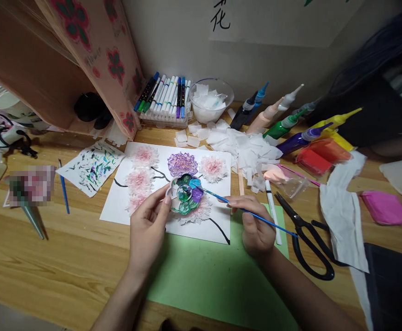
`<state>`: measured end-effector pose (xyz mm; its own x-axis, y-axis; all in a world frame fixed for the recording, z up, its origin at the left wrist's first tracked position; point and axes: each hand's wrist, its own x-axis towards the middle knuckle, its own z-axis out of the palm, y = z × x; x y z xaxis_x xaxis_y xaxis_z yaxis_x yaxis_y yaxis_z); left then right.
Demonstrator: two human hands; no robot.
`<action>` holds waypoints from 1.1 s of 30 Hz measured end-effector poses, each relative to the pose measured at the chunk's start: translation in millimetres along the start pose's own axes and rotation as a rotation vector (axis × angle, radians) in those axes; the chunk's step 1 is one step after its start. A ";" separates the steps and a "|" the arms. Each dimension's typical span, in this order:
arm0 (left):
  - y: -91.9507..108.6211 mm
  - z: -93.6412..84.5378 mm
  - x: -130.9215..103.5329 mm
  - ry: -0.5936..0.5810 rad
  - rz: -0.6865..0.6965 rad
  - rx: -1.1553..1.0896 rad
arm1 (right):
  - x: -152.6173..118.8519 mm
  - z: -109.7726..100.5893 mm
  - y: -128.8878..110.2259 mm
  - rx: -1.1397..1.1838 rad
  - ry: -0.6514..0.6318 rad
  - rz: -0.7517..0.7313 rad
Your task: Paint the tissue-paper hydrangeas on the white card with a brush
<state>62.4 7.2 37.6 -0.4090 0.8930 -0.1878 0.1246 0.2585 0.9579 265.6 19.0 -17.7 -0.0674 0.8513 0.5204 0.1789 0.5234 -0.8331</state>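
My left hand (151, 218) grips a small flower-shaped paint palette (186, 208) by its left rim. Its wells hold green, blue and purple paint. A thin blue paintbrush (252, 213) is pinched in my right hand (256, 225), and its tip touches the blue well at the palette's upper right. Beneath both lies a white sheet (118, 202) with black painted lines, several fluffy pink-and-white paper flowers (213, 168) and one purple flower (182, 164). The palette hides part of the sheet's middle. Under the sheet is a green mat (208, 280).
Paper squares (245, 147), a glass bowl (212, 103), markers (166, 96) and paint bottles (284, 124) line the back. Black scissors (307, 230), a white pen (273, 216) and tissue (342, 216) lie right. Leftward are a paint-smeared paper (94, 168) and another brush (63, 188).
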 end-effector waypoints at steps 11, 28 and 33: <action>-9.0 -6.3 7.8 0.124 -0.060 -0.127 | 9.1 0.0 1.8 0.120 0.495 0.287; -9.8 -5.9 9.0 0.141 -0.076 -0.162 | 8.3 1.9 0.3 -0.020 0.259 0.263; -9.4 -5.5 9.1 0.147 -0.082 -0.162 | 8.8 1.5 1.7 -0.014 0.277 0.297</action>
<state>52.6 10.9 28.1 -0.5403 0.8054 -0.2437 -0.0560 0.2546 0.9654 263.8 27.4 -14.9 0.2560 0.9224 0.2894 0.1639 0.2536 -0.9533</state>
